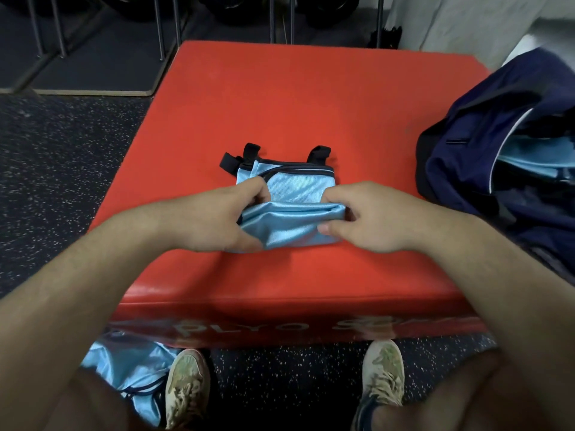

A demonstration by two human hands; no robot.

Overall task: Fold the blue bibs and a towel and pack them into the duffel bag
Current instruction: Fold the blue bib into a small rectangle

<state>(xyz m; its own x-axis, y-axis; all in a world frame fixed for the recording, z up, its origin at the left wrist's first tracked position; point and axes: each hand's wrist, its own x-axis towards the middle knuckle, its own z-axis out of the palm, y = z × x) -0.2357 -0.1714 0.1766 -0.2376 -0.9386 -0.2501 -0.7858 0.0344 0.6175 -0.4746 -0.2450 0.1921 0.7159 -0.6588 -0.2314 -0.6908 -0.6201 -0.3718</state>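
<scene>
The person has bare forearms with no sleeves in view, bare knees at the near edge, and worn, pale, scuffed lace-up sneakers, the left sneaker (185, 387) and right sneaker (383, 373).

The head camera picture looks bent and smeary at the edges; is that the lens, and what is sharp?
Head view: wide-angle lens bows the red box edges; bib and both hands, left hand, right hand, are fairly sharp; duffel bag and box lettering are smeared; sheen glints on the bib.
</scene>
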